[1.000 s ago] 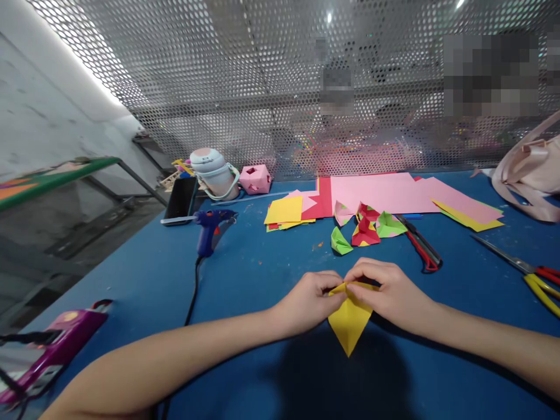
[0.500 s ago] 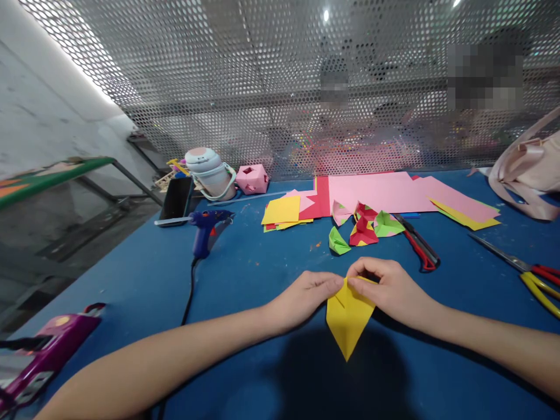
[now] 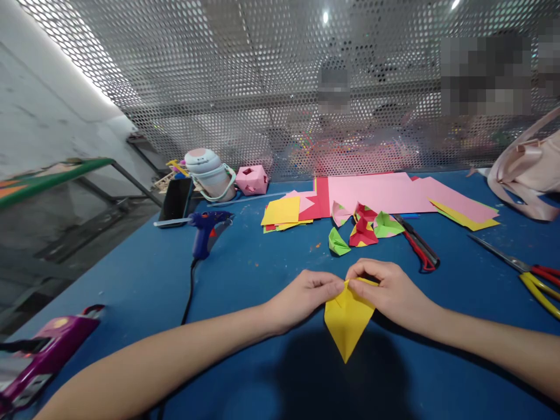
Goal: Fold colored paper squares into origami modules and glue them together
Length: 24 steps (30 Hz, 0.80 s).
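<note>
A folded yellow paper (image 3: 349,321), kite-shaped with its point toward me, is held between both hands. My left hand (image 3: 310,294) pinches its upper left edge between thumb and fingers. On the upper right edge, my right hand (image 3: 387,289) grips it the same way, thumb in front. The two thumbs almost meet at the top of the paper. Just beyond the hands lie several small folded paper pieces: a green one (image 3: 338,242), a red one (image 3: 363,232), a pink one (image 3: 340,214) and a green-and-pink one (image 3: 387,225).
Flat pink paper (image 3: 371,192) and a yellow stack (image 3: 282,211) lie at the back. Right stand-by tools are a red-handled cutter (image 3: 417,248) and scissors (image 3: 522,267). At left are a blue glue gun (image 3: 203,233), a phone (image 3: 176,198), a white container (image 3: 211,175) and a purple power strip (image 3: 55,356).
Almost nothing differs. The yellow paper's lower point has shifted very slightly left, and both hands keep their pinch on it.
</note>
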### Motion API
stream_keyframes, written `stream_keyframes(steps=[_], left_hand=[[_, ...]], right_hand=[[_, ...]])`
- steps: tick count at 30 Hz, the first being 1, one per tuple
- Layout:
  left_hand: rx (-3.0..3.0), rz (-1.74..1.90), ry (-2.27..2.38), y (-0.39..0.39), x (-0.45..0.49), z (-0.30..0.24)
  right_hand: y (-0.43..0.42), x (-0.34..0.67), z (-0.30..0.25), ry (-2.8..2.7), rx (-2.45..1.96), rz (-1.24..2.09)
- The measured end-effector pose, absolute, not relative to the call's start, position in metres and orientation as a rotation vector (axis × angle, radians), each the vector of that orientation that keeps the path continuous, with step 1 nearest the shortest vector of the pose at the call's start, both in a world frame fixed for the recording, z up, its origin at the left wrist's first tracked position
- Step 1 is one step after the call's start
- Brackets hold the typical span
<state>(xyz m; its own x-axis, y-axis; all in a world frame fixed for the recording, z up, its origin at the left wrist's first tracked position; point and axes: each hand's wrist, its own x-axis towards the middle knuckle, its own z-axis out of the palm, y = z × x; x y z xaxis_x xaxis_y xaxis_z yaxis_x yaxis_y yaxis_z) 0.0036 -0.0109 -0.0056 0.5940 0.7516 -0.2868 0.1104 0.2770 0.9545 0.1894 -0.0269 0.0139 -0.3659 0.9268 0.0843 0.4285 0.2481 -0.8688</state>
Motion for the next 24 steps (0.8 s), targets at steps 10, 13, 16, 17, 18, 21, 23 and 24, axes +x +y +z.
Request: stream_keyframes(steps=[10, 13, 16, 17, 18, 21, 23, 24], left_hand=[[1.487, 0.494, 0.948, -0.017, 0.005, 0.0], [1.522, 0.491, 0.949, -0.018, 0.006, 0.001], [1.551, 0.489, 0.955, -0.019, 0.007, 0.002], [1.559, 0.488, 0.958, -0.019, 0.007, 0.002], [1.567, 0.489, 0.964, -0.019, 0.008, 0.002], [1.589, 0.508, 0.992, -0.021, 0.009, 0.002], [1.602, 0.533, 1.011, -0.022, 0.009, 0.001], [1.61, 0.548, 1.02, -0.023, 0.01, 0.001]], right_hand=[[-0.027, 0.188, 0.014, -1.894, -1.249, 1.058], [-0.028, 0.188, 0.014, -1.882, -1.245, 1.063], [-0.029, 0.188, 0.013, -1.876, -1.24, 1.071], [-0.029, 0.188, 0.013, -1.871, -1.242, 1.079], [-0.029, 0.188, 0.013, -1.865, -1.246, 1.089], [-0.029, 0.188, 0.013, -1.836, -1.261, 1.136], [-0.029, 0.188, 0.013, -1.82, -1.267, 1.161], [-0.029, 0.188, 0.013, -1.815, -1.269, 1.167]])
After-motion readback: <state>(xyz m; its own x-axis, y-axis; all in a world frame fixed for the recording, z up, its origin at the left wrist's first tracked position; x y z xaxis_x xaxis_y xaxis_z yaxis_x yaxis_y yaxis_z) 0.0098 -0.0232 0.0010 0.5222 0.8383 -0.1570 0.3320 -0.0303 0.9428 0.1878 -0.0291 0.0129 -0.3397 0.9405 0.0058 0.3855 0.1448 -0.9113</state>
